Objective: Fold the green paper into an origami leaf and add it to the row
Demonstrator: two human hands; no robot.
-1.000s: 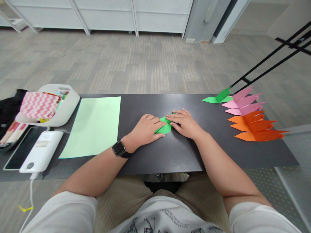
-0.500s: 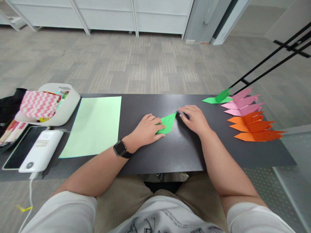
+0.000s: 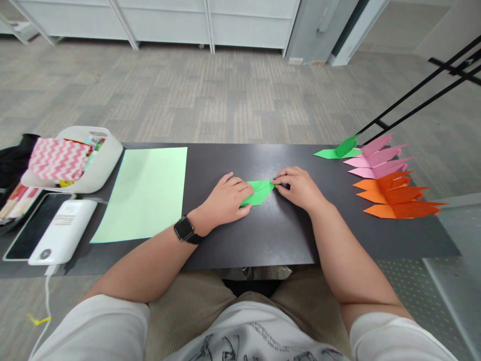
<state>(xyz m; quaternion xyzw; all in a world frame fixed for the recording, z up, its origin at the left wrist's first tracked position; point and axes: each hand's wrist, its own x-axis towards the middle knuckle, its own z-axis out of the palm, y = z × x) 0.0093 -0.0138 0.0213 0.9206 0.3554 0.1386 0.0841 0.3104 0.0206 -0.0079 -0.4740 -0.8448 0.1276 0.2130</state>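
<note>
The right hand (image 3: 296, 189) now pinches the green paper (image 3: 262, 193) by its right tip, half-open left hand (image 3: 227, 199) pressing its left end, apparently creasing.

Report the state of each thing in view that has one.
Green folded paper: creased
Left hand: over the paper's left end
Right hand: pinching its right corner
Light-green sheet: unfolded
Green origami piece: folded
Pink origami pieces: folded
Orange origami pieces: folded
Smartwatch: strapped on
Smartphone: screen dark
Power bank: cable plugged in
White basket: open, filled
</note>
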